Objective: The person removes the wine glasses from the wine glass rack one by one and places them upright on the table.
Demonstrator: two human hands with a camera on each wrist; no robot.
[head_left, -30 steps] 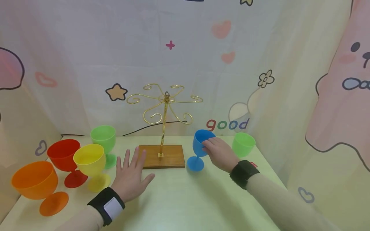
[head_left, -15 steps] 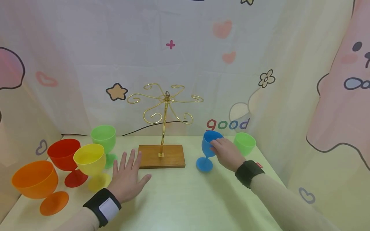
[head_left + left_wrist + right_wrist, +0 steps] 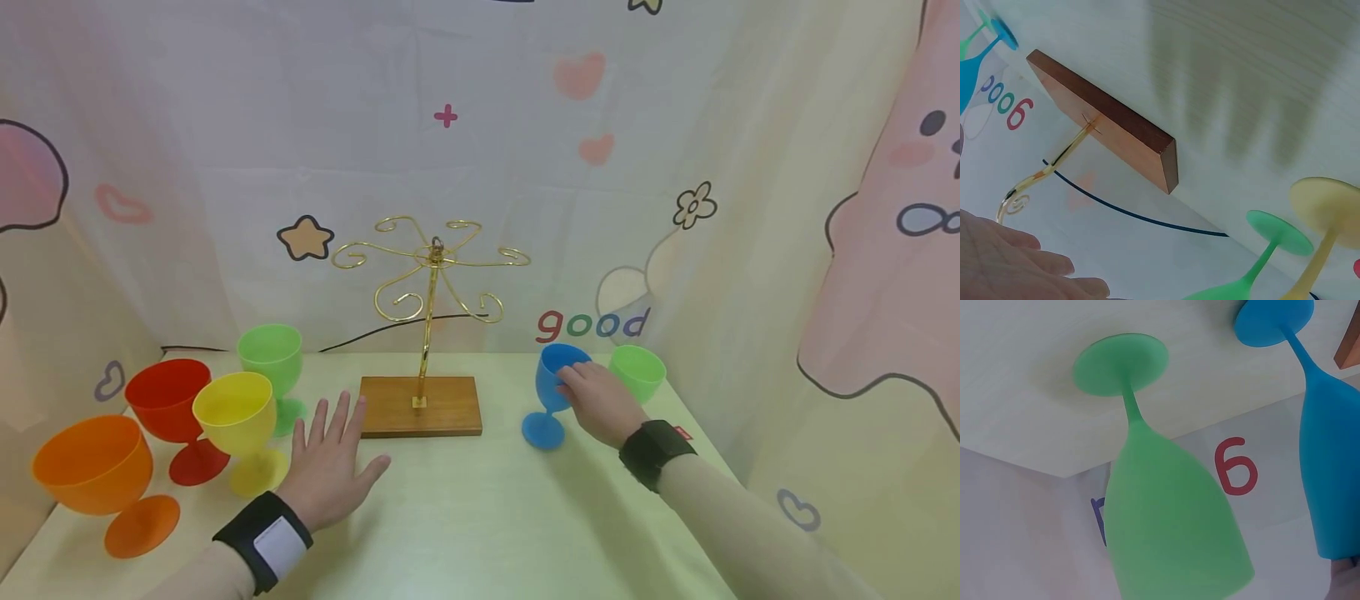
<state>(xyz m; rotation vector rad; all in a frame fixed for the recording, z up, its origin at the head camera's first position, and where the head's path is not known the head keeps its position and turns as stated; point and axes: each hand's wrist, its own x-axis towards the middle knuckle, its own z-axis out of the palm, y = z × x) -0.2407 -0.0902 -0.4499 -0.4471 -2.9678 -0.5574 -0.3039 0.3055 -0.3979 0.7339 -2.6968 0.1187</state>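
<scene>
My right hand (image 3: 603, 406) pinches the rim of a blue plastic goblet (image 3: 550, 379), right of the centre. The goblet stands upright, its foot at table level; whether it touches the table, I cannot tell. Just beyond that hand is a light green goblet (image 3: 637, 372), partly covered by it in the head view. The right wrist view has this green goblet (image 3: 1166, 506) whole except its rim, apart from the blue one (image 3: 1329, 456). Palm down, fingers spread, my left hand (image 3: 330, 479) hovers above the table, holding nothing, right of a yellow goblet (image 3: 234, 417).
A gold metal stand (image 3: 428, 333) with curled arms rises from a wooden base (image 3: 420, 425) at the back middle. On the left stand orange (image 3: 93, 471), red (image 3: 168, 404) and green (image 3: 272, 358) goblets. A printed curtain (image 3: 487, 167) encloses the table.
The blue goblet has moved right in my right hand, away from the wooden base and closer to the green goblet. My left hand has drifted slightly left.
</scene>
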